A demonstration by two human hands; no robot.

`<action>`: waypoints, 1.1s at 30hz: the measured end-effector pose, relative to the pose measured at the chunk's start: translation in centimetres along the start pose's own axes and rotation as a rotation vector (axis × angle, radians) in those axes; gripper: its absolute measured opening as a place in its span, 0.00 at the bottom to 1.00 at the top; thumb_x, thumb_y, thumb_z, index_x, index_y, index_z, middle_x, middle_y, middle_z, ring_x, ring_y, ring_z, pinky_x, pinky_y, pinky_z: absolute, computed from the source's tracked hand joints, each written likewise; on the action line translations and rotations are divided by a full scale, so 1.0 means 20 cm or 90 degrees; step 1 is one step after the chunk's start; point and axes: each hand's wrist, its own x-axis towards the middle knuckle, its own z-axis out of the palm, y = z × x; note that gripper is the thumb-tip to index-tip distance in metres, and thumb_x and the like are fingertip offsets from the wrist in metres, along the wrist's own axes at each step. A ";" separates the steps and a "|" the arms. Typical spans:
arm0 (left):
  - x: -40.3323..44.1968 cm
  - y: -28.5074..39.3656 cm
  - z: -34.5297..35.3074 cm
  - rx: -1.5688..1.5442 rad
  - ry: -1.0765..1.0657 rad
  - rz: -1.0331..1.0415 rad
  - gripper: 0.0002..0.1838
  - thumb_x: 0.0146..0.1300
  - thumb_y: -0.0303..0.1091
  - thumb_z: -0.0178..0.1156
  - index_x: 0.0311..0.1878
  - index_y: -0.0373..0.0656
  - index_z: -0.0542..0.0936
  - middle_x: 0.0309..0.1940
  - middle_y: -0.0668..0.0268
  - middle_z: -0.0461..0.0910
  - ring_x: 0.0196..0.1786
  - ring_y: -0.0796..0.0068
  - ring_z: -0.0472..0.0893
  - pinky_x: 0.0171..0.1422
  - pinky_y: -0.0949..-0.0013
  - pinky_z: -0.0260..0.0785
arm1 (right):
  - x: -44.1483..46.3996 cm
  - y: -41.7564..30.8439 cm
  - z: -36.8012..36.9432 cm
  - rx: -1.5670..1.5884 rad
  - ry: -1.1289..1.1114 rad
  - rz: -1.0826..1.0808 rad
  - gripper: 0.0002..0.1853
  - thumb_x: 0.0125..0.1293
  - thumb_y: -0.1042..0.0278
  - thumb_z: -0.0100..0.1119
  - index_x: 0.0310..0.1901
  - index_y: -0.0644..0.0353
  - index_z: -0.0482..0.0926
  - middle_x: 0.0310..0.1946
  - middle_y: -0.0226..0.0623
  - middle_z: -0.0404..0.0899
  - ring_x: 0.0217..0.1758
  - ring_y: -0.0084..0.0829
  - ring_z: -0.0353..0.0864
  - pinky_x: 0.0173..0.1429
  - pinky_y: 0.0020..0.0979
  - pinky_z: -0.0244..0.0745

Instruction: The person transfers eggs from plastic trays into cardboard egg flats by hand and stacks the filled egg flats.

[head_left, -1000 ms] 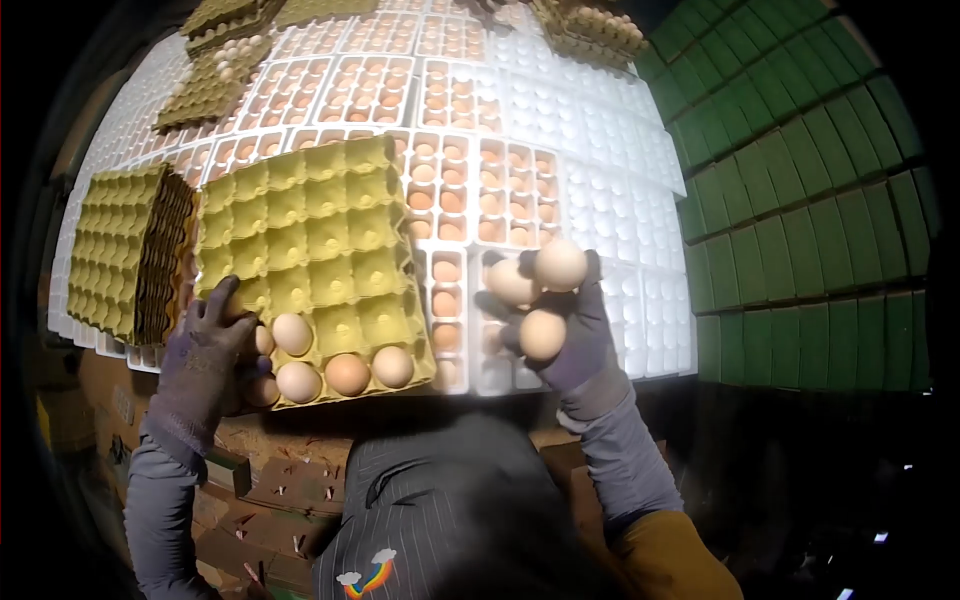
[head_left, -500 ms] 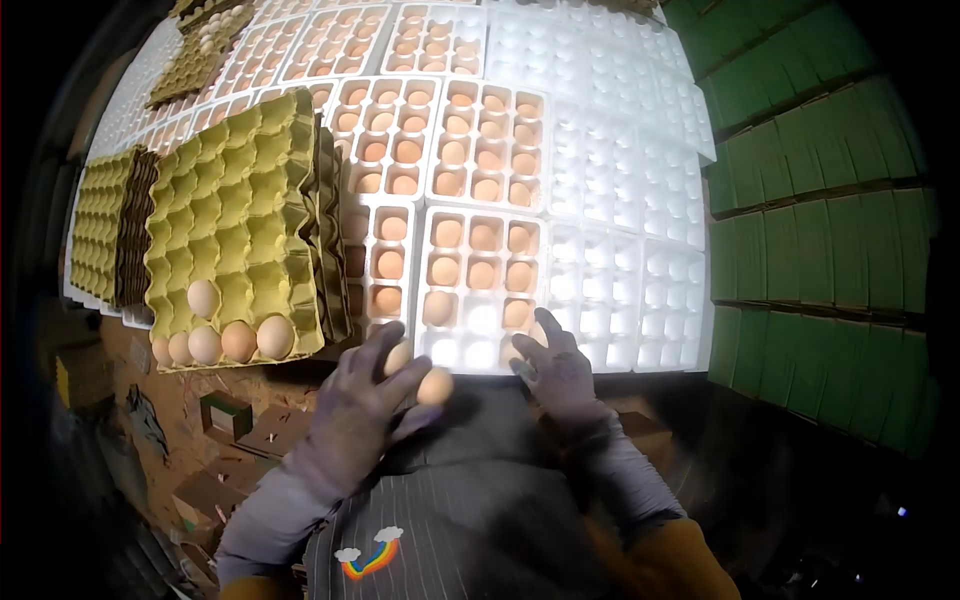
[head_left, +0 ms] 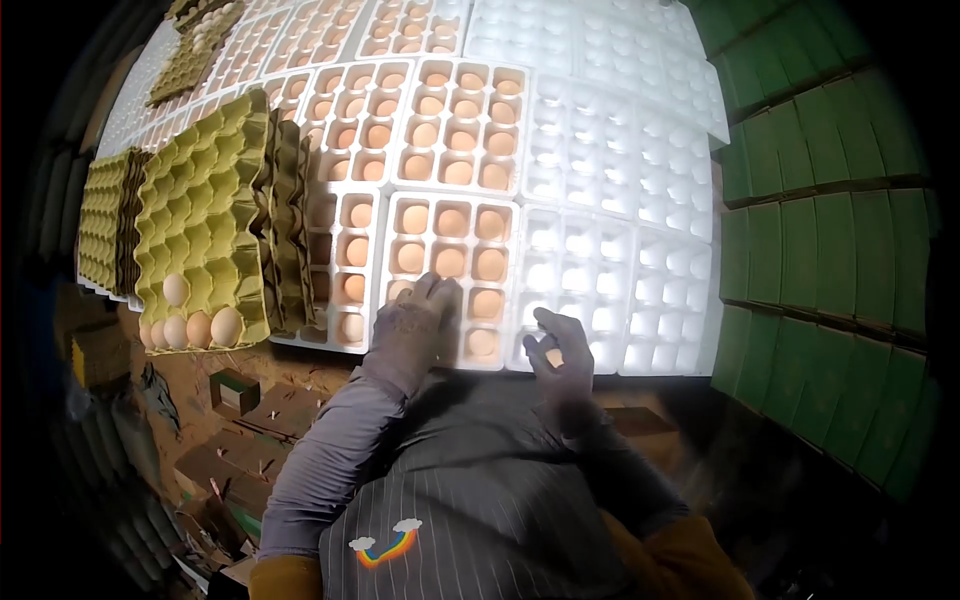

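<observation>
A white foam egg tray (head_left: pixel 392 212) sits in front of me with brown eggs (head_left: pixel 452 222) in its cells. My left hand (head_left: pixel 408 335), gloved in grey, reaches down over its near left cells. The fingers are bent together and hide what lies beneath them. My right hand (head_left: pixel 568 365), also gloved, is over the near edge of the neighbouring foam tray (head_left: pixel 575 235), whose cells hold no eggs. A brown egg (head_left: pixel 554 356) shows between its thumb and fingers. Another egg (head_left: pixel 484 342) rests in the near right cell of the first tray.
Tilted yellow pulp egg trays (head_left: pixel 195 215) stand stacked at left, several eggs along the front one's lower edge. More filled foam trays (head_left: pixel 345 115) stretch behind. Green cartons (head_left: pixel 835 235) are piled at right. Brown cardboard boxes (head_left: pixel 225 465) lie on the floor below.
My left hand has moved forward onto the tray, and the two eggs it carried are out of sight. My right hand has left the tray's near right cell, where an egg now sits, and moved right.
</observation>
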 end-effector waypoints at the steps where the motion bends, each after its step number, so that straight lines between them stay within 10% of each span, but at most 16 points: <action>1: 0.01 0.05 -0.02 -0.018 0.021 -0.012 0.24 0.66 0.37 0.68 0.64 0.48 0.77 0.57 0.57 0.79 0.54 0.55 0.83 0.56 0.57 0.78 | -0.02 0.08 -0.03 -0.004 0.061 -0.028 0.22 0.63 0.76 0.70 0.59 0.61 0.80 0.51 0.39 0.81 0.35 0.28 0.79 0.47 0.31 0.80; 6: -0.04 0.35 0.17 -0.301 0.115 0.111 0.23 0.64 0.28 0.67 0.63 0.44 0.76 0.53 0.56 0.76 0.54 0.51 0.81 0.58 0.53 0.75 | -0.09 0.20 -0.08 -0.054 0.165 -0.068 0.22 0.67 0.82 0.58 0.63 0.65 0.76 0.55 0.45 0.78 0.52 0.39 0.78 0.55 0.36 0.78; 12: -0.02 0.40 0.54 -0.042 0.101 0.333 0.28 0.57 0.33 0.69 0.62 0.44 0.75 0.59 0.57 0.74 0.67 0.54 0.74 0.74 0.46 0.64 | -0.05 0.32 -0.06 -0.213 0.081 -0.211 0.24 0.70 0.74 0.54 0.67 0.61 0.72 0.61 0.43 0.78 0.61 0.48 0.75 0.66 0.48 0.70; 19: -0.22 0.18 0.03 -0.133 0.236 0.073 0.24 0.56 0.29 0.68 0.58 0.46 0.79 0.55 0.59 0.76 0.62 0.54 0.76 0.70 0.49 0.66 | 0.14 -0.07 0.09 -0.119 -0.033 -0.322 0.21 0.63 0.72 0.69 0.58 0.52 0.82 0.52 0.37 0.79 0.55 0.42 0.78 0.58 0.42 0.75; 23: -0.44 0.04 -0.23 -0.192 0.219 0.152 0.24 0.54 0.25 0.66 0.57 0.46 0.79 0.49 0.59 0.78 0.55 0.53 0.79 0.61 0.51 0.71 | 0.33 -0.26 0.51 -0.259 -0.106 -0.403 0.27 0.68 0.55 0.65 0.65 0.57 0.74 0.63 0.44 0.73 0.70 0.48 0.67 0.75 0.51 0.60; 27: -0.67 -0.15 -0.50 -0.118 0.294 0.123 0.24 0.52 0.27 0.68 0.56 0.46 0.82 0.51 0.61 0.79 0.58 0.55 0.79 0.63 0.52 0.72 | 0.31 -0.12 0.77 -0.324 -0.129 -0.397 0.28 0.63 0.57 0.71 0.62 0.56 0.76 0.74 0.46 0.62 0.80 0.55 0.53 0.81 0.57 0.50; 33: -0.95 -0.78 -0.97 0.073 0.503 -0.121 0.27 0.54 0.13 0.63 0.59 0.41 0.80 0.56 0.53 0.79 0.65 0.49 0.76 0.73 0.50 0.67 | 0.31 -0.52 0.73 -0.142 -0.083 -0.344 0.25 0.60 0.64 0.74 0.58 0.56 0.78 0.66 0.44 0.72 0.76 0.51 0.63 0.77 0.55 0.58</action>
